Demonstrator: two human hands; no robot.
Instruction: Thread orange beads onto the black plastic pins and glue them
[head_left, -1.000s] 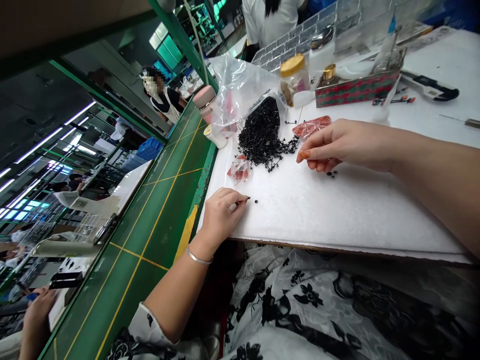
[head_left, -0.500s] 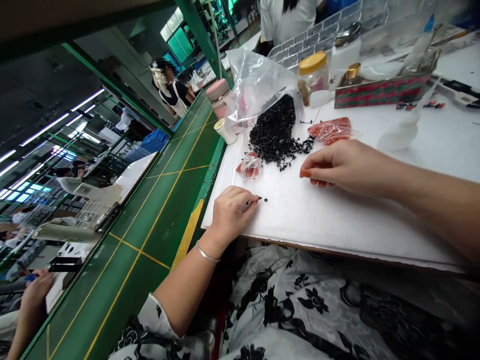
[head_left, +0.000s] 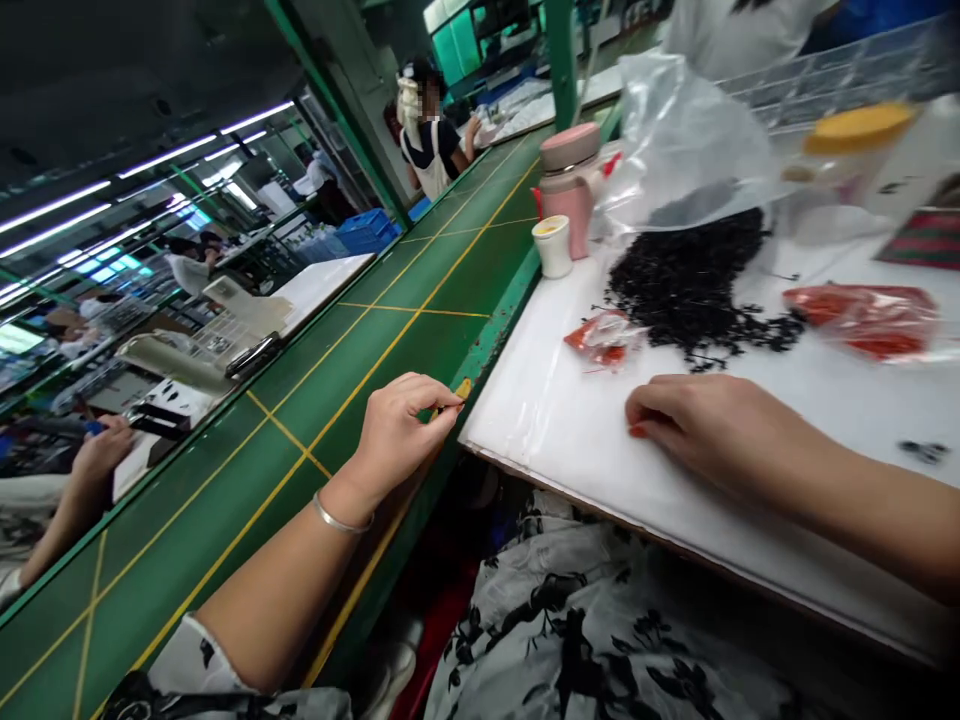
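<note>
My left hand, with a silver bangle at the wrist, is pinched over the edge of the green belt; a tiny dark thing shows at its fingertips, too small to name. Over the white work surface, my right hand has its fingers curled together, with a bit of orange-red at the fingertips. Beyond it lies a heap of small black parts, spilling from a clear plastic bag. A small bag of red-orange pieces is left of the heap, and a larger one is right of it.
A white cup and a pink bottle stand at the surface's far left corner. Behind the right bag is a yellow-lidded jar. Another person's hand is across the belt at left. Several black pieces lie at right.
My left hand has moved left, from the white surface to the belt's edge. My right hand is now nearer the front of the surface. The view has turned left.
</note>
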